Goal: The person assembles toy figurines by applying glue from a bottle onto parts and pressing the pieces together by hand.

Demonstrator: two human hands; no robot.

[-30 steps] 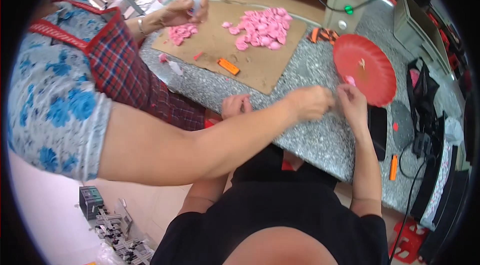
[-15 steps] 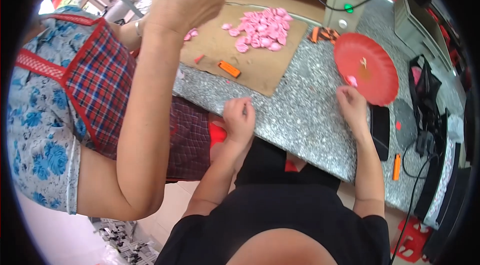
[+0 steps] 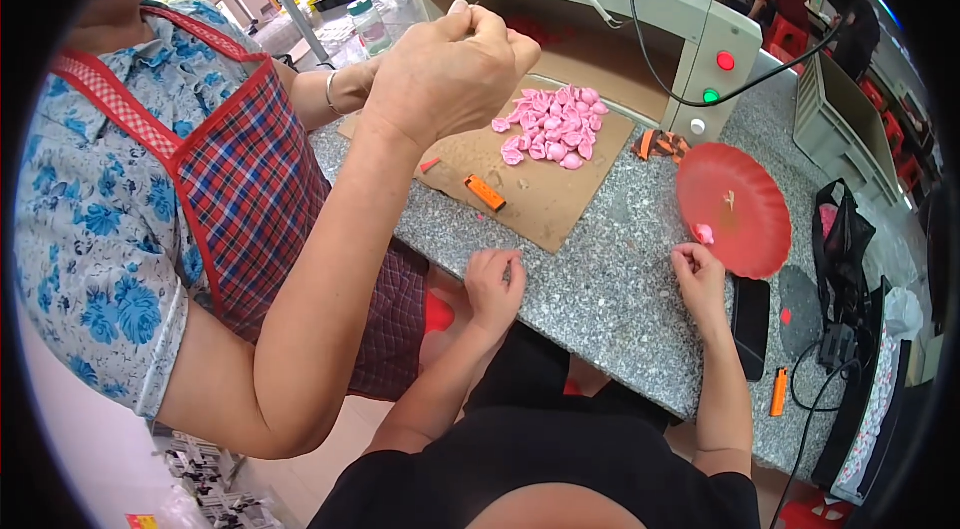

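Observation:
My left hand rests at the near edge of the speckled grey table, its fingers curled in loosely and no object showing in them. My right hand is beside the near rim of a red scalloped plate, thumb and fingers drawn together. Whatever those fingertips may hold is hidden. Just past them, a small pink-and-red piece lies at the plate's rim. Left of the plate, several glossy pink pieces are heaped on a brown board. An orange lighter-shaped object lies on that board.
A co-worker's raised fist and forearm cross the left side, above the board. Behind the heap stands a grey machine housing with buttons and a draped cable. Right of my forearm are a black phone and another orange lighter-shaped object.
The view has tilted upward, so the table's things appear lower. The co-worker's fist has moved rightward over the board. My hands keep nearly the same places on the table.

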